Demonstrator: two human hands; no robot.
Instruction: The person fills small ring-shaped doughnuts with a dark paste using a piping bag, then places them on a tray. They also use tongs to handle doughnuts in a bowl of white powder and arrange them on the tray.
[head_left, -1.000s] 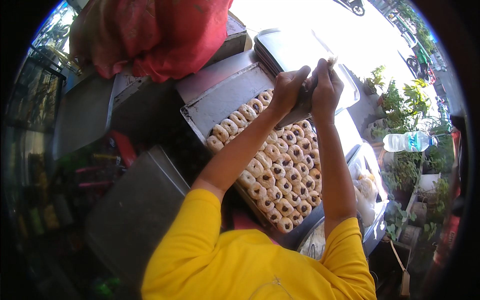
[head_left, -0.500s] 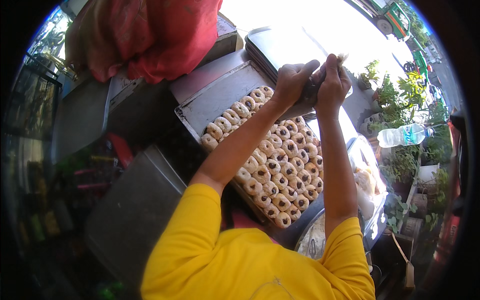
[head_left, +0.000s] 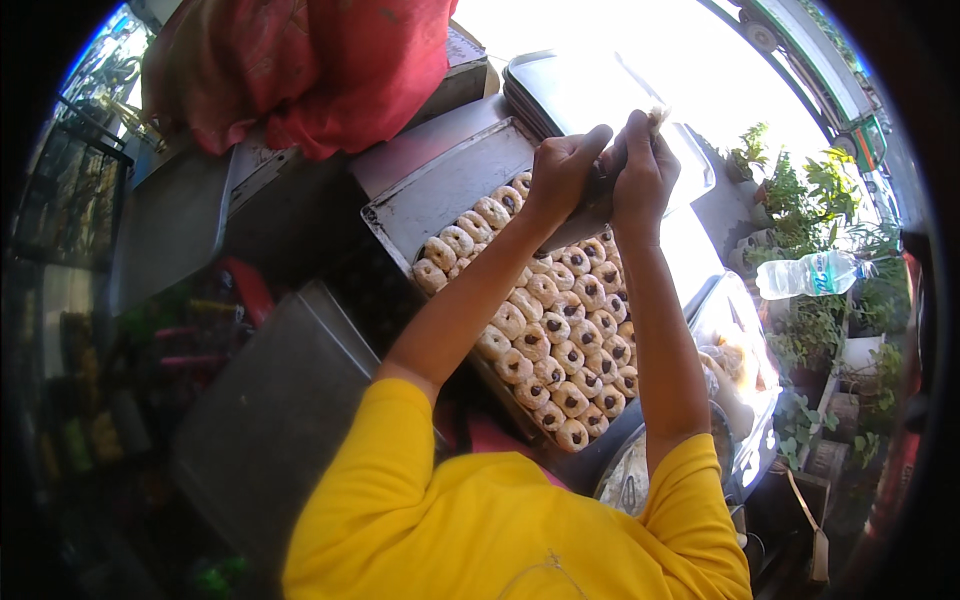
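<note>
Above the far part of a metal baking tray (head_left: 445, 175), both my hands are closed around a piping bag (head_left: 604, 168) with dark filling. My left hand (head_left: 562, 178) grips its left side. My right hand (head_left: 642, 188) wraps the other side, and the bag's pale twisted end (head_left: 658, 115) sticks out above its fingers. The bag's tip is hidden behind my hands and forearm. Below, round pale buns (head_left: 568, 357) sit in tight rows on the tray. Many carry a dark dab in their middle; several at the left show only a dimple.
Stacked trays (head_left: 570, 85) lie beyond the baking tray. A red cloth (head_left: 300, 75) covers something at far left. On the right are a clear plastic bag (head_left: 738, 365), a water bottle (head_left: 810, 275) and potted plants (head_left: 830, 190). A bowl (head_left: 612, 480) sits near my right elbow.
My hands with the piping bag have shifted left across the buns. The view has moved slightly, and a vehicle in the background has changed position.
</note>
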